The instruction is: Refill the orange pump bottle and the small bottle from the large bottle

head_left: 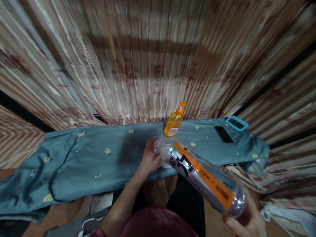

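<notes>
A large clear plastic bottle (202,177) with an orange and silver label slants across the space above the front edge of the cloth-covered table. My right hand (248,215) is closed around its base at the lower right. At the upper, narrow end, my left hand (149,158) has its fingers curled on the clear plastic; the exact grip there is partly hidden. Whitish, see-through material (163,164) shows below the left fingers, too unclear to name. Just behind this end of the bottle stands an orange pump bottle (173,123), upright and part filled with amber liquid.
A blue-green patterned cloth (93,161) covers the long narrow table. On its right part lie a black phone (223,134) and a blue-framed device with a dark screen (237,123). Striped curtains (148,65) surround the table. A grey case (66,228) with a white cable is low at left.
</notes>
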A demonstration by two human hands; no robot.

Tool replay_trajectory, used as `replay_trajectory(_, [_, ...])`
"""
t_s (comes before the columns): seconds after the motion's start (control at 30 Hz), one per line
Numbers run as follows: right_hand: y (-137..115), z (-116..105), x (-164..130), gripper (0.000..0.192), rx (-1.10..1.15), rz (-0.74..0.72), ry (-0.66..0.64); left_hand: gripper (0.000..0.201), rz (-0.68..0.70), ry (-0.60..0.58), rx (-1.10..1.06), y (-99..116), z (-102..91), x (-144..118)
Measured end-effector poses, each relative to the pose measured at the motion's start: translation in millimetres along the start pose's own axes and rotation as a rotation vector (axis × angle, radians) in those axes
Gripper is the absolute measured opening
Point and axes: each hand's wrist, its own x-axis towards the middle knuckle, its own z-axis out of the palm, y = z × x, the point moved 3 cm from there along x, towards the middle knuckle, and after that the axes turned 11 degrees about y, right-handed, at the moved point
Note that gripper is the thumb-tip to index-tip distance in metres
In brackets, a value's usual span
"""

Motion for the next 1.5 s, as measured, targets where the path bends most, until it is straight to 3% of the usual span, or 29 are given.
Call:
replay_trajectory(0.5, [8, -2, 2, 0.104, 0.047, 0.046, 0.01, 0.06, 0.035, -0.015, 0.011, -1, 0.2, 0])
replay_trajectory(0.83, [8, -3, 4, 0.097, 0.03, -0.003, -0.043, 0.061, 0.038, -0.003, 0.036, -4, 1.2, 0])
replay_trajectory(1.2, [6, -2, 3, 0.101, 0.004, -0.001, -0.018, 0.065, 0.044, -0.001, 0.025, -7, 1.7, 0])
replay_trajectory(1.5, [21, -10, 12, 0.093, 0.021, -0.052, -0.085, 0.062, 0.053, -0.001, 0.016, -5, 1.4, 0])
